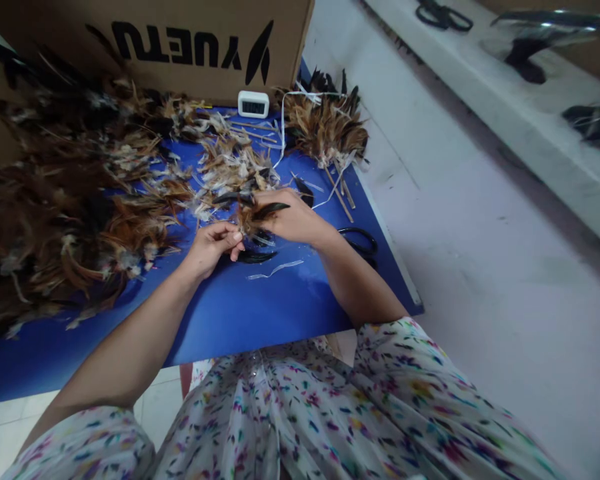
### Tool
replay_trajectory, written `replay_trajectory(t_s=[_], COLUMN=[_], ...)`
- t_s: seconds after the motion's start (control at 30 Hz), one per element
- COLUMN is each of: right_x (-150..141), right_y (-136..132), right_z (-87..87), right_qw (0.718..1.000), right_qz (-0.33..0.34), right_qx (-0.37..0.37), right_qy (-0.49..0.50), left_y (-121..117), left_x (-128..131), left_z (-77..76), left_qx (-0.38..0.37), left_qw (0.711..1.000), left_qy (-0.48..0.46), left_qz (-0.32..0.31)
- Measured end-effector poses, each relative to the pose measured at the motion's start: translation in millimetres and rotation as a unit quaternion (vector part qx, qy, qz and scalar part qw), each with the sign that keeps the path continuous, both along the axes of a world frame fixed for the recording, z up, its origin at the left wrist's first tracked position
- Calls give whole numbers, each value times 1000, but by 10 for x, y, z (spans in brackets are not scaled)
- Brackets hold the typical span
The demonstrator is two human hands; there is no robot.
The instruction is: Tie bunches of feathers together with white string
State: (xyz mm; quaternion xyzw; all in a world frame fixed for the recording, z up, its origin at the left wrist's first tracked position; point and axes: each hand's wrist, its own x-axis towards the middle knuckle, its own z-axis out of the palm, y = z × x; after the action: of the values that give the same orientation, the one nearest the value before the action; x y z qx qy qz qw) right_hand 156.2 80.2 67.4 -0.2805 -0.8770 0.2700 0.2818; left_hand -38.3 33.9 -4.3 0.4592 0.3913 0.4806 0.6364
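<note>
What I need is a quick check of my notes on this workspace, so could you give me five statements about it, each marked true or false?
1. The white digital clock stands in front of the cardboard box. True.
2. The tabletop is red. False: the tabletop is blue.
3. The left hand and right hand come together at a small feather bunch. True.
4. The large feather pile lies to the right of both hands. False: the large feather pile spreads out to their left.
5. A black looped object lies beside the right forearm. True.
</note>
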Motion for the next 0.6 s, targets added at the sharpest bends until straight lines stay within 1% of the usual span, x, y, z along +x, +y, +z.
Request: replay_trajectory(t_s=[0.07,0.17,0.23,0.33,0.43,0.6], right_x=[29,93,146,222,275,333], right_y=[24,60,80,93,74,-15], right_z=[29,69,87,93,59,-111], right_qw=[998,988,979,971,965,960], right_qz=[-12,-60,-92,-126,-149,-166], right_qx=[-10,-47,-67,-78,-83,-122], right_qy=[57,134,167,190,201,188], left_y=[8,22,30,35,28,14], left_x=[-5,-8,-14,-27,-37,-43], left_z=[-1,3,8,19,33,63], left_qx=[-10,-25,-33,-41,-50,-48], left_qw=[1000,998,997,992,987,982], left_qy=[-16,-52,-77,-117,-151,-179], left_qz=[0,-1,-4,-9,-19,-34])
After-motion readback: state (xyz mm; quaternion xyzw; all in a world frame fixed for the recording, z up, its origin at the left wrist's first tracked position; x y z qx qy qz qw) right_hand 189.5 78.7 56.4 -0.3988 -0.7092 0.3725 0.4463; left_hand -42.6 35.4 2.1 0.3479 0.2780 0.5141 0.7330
